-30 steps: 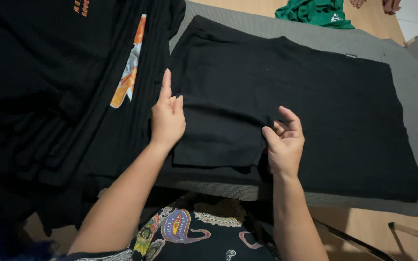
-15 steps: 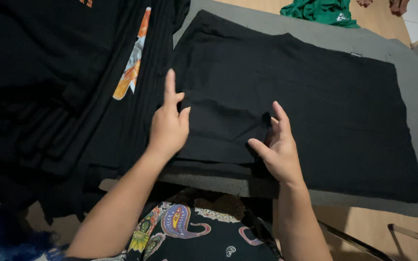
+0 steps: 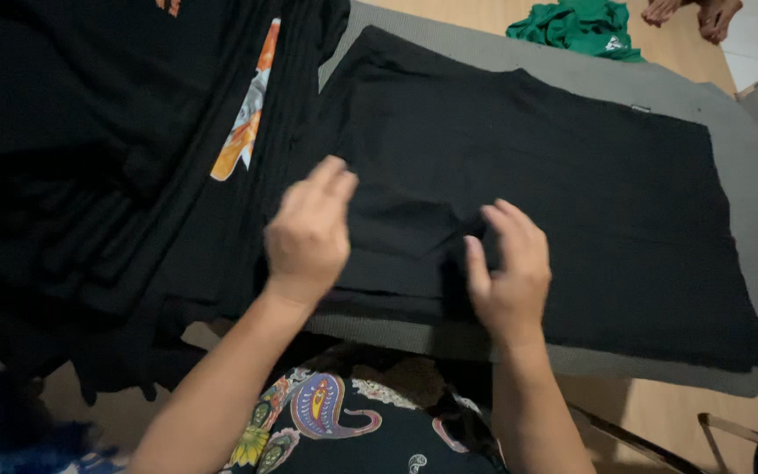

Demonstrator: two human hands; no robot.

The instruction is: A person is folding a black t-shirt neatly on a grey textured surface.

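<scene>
A black t-shirt (image 3: 572, 184) lies flat on a grey padded board (image 3: 730, 114), its near sleeve folded inward. My left hand (image 3: 309, 233) rests palm down on the near left part of the shirt, fingers together and slightly blurred. My right hand (image 3: 509, 268) hovers over the folded sleeve edge, fingers spread and curved, touching the cloth lightly. Neither hand grips anything that I can see.
A stack of black garments (image 3: 89, 158) with an orange and white print (image 3: 247, 114) lies at the left. A green garment (image 3: 582, 26) sits on the wooden floor beyond the board, near another person's bare feet (image 3: 693, 12). A patterned cloth (image 3: 326, 421) covers my lap.
Both hands have slid toward me and lifted slightly from the folded sleeve. The left fingers, stretched out before, are now drawn together; the right hand has opened.
</scene>
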